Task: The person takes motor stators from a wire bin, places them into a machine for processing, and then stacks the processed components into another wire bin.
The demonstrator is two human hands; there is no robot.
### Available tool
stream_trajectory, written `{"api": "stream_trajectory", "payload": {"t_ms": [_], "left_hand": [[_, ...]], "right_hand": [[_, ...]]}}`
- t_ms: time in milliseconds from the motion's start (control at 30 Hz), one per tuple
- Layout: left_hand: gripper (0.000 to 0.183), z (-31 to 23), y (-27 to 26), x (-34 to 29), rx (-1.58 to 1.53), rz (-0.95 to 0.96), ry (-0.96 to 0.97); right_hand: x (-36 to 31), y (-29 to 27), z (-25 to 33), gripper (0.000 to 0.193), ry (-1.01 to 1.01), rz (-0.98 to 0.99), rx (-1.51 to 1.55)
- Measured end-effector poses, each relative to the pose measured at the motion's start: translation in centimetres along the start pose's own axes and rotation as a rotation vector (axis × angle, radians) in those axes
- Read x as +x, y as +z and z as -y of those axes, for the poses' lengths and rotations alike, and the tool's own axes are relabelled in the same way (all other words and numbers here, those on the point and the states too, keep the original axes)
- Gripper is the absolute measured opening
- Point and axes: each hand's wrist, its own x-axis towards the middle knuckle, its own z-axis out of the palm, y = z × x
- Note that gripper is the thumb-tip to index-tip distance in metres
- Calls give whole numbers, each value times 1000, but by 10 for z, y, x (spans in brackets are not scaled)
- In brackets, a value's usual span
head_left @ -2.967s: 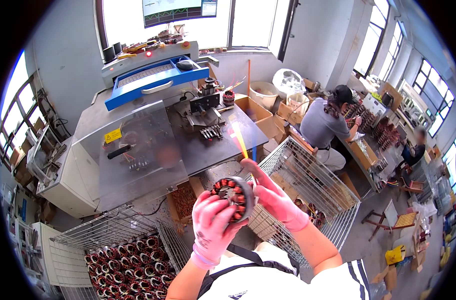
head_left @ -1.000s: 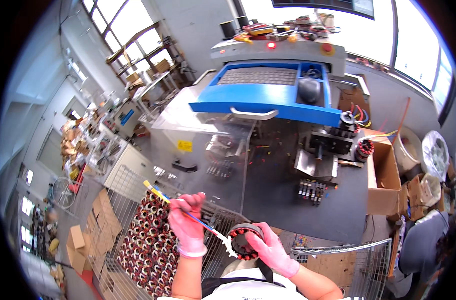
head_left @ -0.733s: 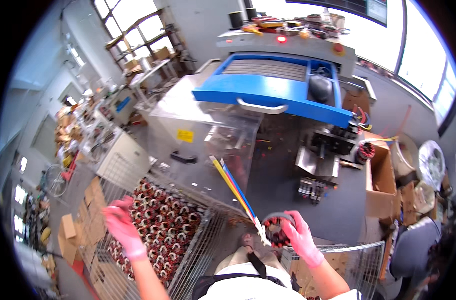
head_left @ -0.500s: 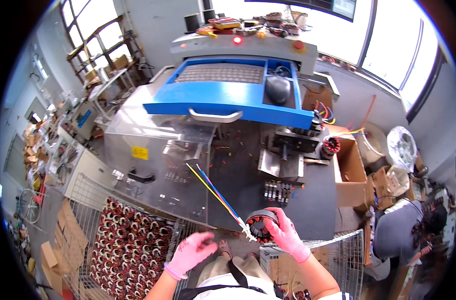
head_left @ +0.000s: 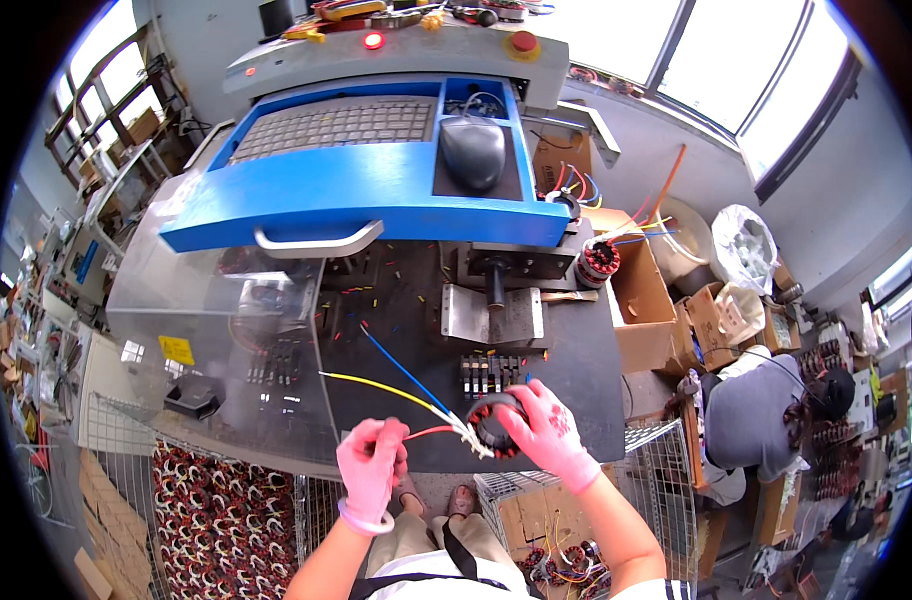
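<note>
The right hand (head_left: 548, 432), in a pink glove, is closed around a stator (head_left: 496, 422) low in the frame, just right of centre. The stator is a dark ring with windings; most of it is covered by the fingers, so its inner detail is hard to make out. A bundle of leads leaves its left side: a red wire (head_left: 426, 433) runs left into the left hand (head_left: 372, 470), a yellow wire (head_left: 376, 386) reaches left and up, and a blue wire (head_left: 401, 368) slants up toward the frame's centre. The left hand, also gloved in pink, is closed, pinching the red wire's end between its fingertips, just left of the stator and apart from it.

Both hands hang over the near edge of a dark worktable (head_left: 576, 370). Above them on it stand a metal bracket (head_left: 491, 315) and a row of small black parts (head_left: 494, 370). Farther up, a blue machine (head_left: 366, 200) with a grey keypad and a mouse (head_left: 473, 152) fills the upper centre. A clear guard (head_left: 216, 340) covers the table's left part. At lower left, a wire basket (head_left: 226, 520) holds many stators, partly cut off by the dark rim. At right, another person (head_left: 756, 420) sits among cardboard boxes; what they do cannot be told.
</note>
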Motion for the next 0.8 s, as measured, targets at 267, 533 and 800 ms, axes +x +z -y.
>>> {"api": "stream_trajectory", "payload": {"t_ms": [267, 533, 800], "left_hand": [[22, 74, 30, 52, -116, 262, 132], [22, 93, 67, 104, -42, 238, 219], [24, 71, 65, 105, 354, 260, 367]], "right_hand": [[107, 33, -81, 47, -11, -115, 38], [162, 36, -116, 50, -31, -153, -47], [105, 57, -66, 32, 182, -39, 213]]}}
